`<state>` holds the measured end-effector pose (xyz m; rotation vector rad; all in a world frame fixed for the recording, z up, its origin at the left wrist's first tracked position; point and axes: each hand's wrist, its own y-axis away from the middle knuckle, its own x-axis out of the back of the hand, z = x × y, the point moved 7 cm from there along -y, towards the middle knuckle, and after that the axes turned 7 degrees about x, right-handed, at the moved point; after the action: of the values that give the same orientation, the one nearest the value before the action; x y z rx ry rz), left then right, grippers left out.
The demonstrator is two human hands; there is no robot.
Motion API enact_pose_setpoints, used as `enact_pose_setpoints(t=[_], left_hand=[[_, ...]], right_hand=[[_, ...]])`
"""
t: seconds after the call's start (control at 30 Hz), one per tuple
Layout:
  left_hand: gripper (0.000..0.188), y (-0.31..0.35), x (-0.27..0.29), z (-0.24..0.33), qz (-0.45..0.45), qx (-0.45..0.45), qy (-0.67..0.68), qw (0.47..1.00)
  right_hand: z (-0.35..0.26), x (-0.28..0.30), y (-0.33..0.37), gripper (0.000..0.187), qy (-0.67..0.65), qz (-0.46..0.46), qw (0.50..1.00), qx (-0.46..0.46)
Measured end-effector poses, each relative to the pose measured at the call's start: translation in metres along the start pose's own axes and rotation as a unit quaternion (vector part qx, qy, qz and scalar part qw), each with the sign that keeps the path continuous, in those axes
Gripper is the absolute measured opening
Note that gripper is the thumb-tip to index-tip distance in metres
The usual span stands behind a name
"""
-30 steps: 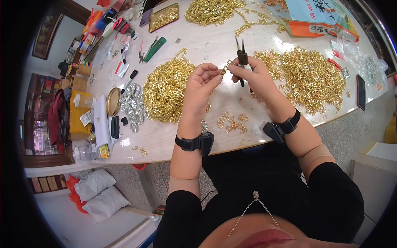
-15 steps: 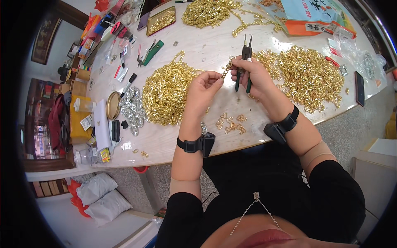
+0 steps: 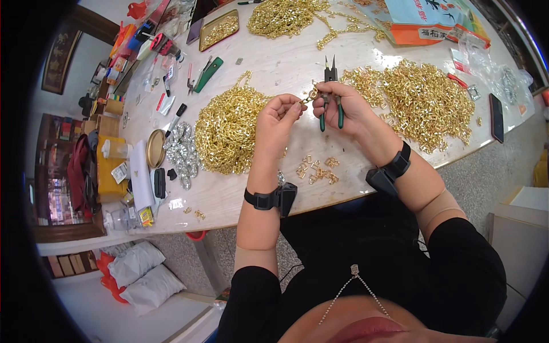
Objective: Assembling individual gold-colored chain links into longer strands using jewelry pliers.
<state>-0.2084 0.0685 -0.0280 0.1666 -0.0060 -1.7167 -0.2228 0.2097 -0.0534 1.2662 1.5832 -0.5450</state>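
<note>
A short piece of gold chain spans the gap between my hands above the table. My left hand pinches its near end between thumb and fingertips. Thumb and forefinger of my right hand are at its far end. That same hand also keeps a pair of green-handled pliers in its fingers, slim jaws pointing away from me. Left of my left hand lies a big heap of gold chain. A wide pile of loose gold links spreads beyond my right hand, and several links lie nearer me.
Silver chain and a round gold lid lie at the left. Farther back are a green-handled tool, a tray of gold pieces and another chain heap. A phone rests by the right edge.
The pliers have swung slightly left and lower in my right hand, their handles now spread differently. The chain piece between my hands has tilted flatter. Both hands keep their hold.
</note>
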Motion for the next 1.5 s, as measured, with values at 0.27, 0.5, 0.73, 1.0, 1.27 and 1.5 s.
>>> enact_pose_setpoints(t=[0.27, 0.5, 0.73, 1.0, 1.27, 1.5], left_hand=[[0.014, 0.0, 0.017, 0.007, 0.059, -0.034, 0.075, 0.995], [0.009, 0.01, 0.031, 0.029, 0.19, -0.124, -0.072, 0.971], [0.007, 0.014, 0.028, 0.036, 0.21, -0.164, -0.154, 0.952], [0.005, 0.022, 0.018, 0.05, 0.227, -0.236, -0.276, 0.904], [0.004, 0.024, 0.016, 0.054, 0.245, -0.235, -0.305, 0.89], [0.004, 0.024, 0.012, 0.054, 0.237, -0.276, -0.352, 0.862]], right_hand=[[-0.003, -0.009, 0.007, 0.011, 0.143, 0.006, 0.989, 0.045], [0.039, -0.036, 0.038, 0.021, 0.353, -0.217, 0.903, -0.117], [0.052, -0.026, 0.039, 0.03, 0.375, -0.181, 0.891, -0.181], [0.056, -0.019, 0.036, 0.034, 0.318, -0.139, 0.914, -0.21], [0.056, -0.022, 0.039, 0.033, 0.331, -0.164, 0.903, -0.221], [0.054, -0.022, 0.037, 0.032, 0.302, -0.16, 0.916, -0.212]])
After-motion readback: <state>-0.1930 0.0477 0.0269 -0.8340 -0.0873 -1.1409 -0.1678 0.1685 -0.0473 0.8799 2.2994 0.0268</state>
